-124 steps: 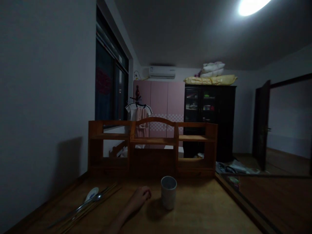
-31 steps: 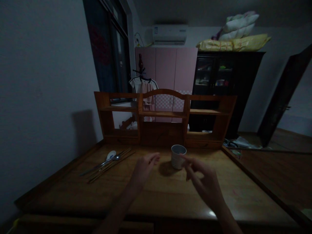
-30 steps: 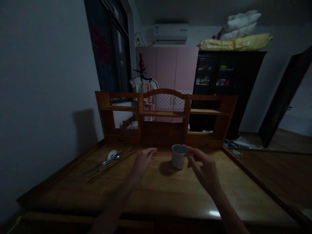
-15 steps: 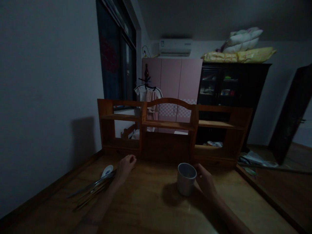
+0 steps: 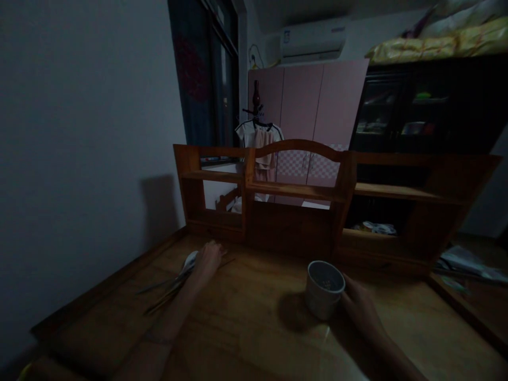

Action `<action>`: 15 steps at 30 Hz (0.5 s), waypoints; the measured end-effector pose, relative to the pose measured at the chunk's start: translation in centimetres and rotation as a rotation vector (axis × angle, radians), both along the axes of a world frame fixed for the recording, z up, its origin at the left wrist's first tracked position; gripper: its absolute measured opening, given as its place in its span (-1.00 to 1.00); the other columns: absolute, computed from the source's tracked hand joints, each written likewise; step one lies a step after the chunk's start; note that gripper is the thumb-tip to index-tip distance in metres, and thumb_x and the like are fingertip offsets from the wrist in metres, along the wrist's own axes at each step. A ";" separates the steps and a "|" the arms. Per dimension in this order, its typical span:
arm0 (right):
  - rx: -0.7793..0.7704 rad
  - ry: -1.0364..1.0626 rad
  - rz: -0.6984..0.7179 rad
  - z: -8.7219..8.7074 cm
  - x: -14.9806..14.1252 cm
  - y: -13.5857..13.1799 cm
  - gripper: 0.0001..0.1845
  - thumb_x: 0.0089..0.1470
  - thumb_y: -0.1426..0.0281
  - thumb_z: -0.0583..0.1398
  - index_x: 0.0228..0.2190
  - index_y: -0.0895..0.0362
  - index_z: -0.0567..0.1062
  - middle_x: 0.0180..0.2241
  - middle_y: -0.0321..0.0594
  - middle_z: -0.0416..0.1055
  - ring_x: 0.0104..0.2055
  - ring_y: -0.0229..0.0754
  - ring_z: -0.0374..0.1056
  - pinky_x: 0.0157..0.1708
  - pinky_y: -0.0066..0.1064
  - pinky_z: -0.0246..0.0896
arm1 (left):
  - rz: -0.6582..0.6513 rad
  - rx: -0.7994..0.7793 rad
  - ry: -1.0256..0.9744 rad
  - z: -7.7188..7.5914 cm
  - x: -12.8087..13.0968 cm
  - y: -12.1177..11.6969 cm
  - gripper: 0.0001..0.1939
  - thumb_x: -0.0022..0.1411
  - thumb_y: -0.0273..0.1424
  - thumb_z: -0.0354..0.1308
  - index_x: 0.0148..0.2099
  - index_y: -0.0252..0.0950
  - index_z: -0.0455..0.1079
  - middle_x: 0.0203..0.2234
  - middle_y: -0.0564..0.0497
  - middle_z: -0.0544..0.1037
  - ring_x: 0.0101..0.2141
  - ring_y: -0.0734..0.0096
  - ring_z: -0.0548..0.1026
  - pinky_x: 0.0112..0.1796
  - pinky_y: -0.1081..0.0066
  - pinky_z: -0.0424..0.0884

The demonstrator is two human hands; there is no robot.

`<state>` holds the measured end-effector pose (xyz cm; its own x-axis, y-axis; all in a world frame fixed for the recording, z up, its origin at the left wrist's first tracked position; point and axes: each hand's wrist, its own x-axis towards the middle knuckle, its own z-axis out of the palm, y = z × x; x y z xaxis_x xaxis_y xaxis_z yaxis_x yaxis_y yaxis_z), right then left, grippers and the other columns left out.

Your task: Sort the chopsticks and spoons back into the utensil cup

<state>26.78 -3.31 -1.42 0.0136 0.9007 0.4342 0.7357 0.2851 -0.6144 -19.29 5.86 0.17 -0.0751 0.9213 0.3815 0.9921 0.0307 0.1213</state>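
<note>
A grey metal cup with small holes in its bottom stands upright toward the right of the wooden table. My right hand is closed on its right side, the fingers partly hidden behind it. On the left, my left hand lies over a bundle of utensils, some fingers stretched out at the far end. Under and beside it are a white spoon, thin chopsticks and a long, shiny metal utensil. Whether the left fingers touch the bundle is hard to see in the dim light.
A wooden shelf unit rises along the table's back edge. A white wall borders the left side. Beyond stand a pink wardrobe and a dark cabinet. Plastic bags lie off to the right.
My view has turned and moved nearer, showing the cup's perforated bottom. My left hand has come down over the utensils, its fingers less curled. My right hand stays at the cup.
</note>
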 end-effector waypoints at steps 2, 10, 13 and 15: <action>-0.020 0.018 0.045 0.4 -0.3 -0.3 -0.52 0.14 0.21 0.03 0.00 0.16 0.45 -0.03 -0.03 0.45 -0.06 0.03 0.41 -0.10 -0.23 0.29 | -0.005 -0.003 0.012 -0.1 -0.2 0.0 -0.73 0.26 -0.50 -0.05 -0.16 -0.30 0.49 -0.18 -0.15 0.46 -0.13 0.23 0.42 -0.12 0.37 0.28; -0.032 0.087 0.121 1.2 -1.2 -1.0 -0.58 0.16 0.22 0.04 -0.04 0.11 0.47 -0.03 -0.06 0.46 -0.06 0.04 0.41 -0.10 -0.22 0.29 | -0.092 -0.042 -0.024 -0.1 0.4 -0.5 -0.65 0.30 -0.15 -0.01 -0.21 -0.27 0.49 -0.23 -0.12 0.44 -0.15 0.22 0.41 -0.11 0.38 0.28; -0.030 0.074 0.115 1.2 -1.2 -1.0 -0.58 0.16 0.23 0.04 -0.03 0.10 0.47 -0.05 -0.07 0.47 -0.08 0.04 0.41 -0.11 -0.21 0.28 | -0.129 -0.061 -0.074 -0.3 0.3 -0.7 -0.51 0.16 0.04 0.09 -0.16 -0.29 0.47 -0.21 -0.13 0.41 -0.15 0.18 0.40 -0.12 0.37 0.28; -0.030 0.071 0.105 1.2 -1.3 -1.1 -0.57 0.16 0.24 0.04 0.00 0.10 0.45 -0.05 -0.07 0.47 -0.08 0.04 0.41 -0.11 -0.20 0.27 | -0.117 -0.069 -0.072 -0.4 0.2 -0.8 -0.35 0.02 0.13 0.16 -0.07 -0.30 0.43 -0.16 -0.16 0.38 -0.13 0.12 0.38 -0.11 0.34 0.27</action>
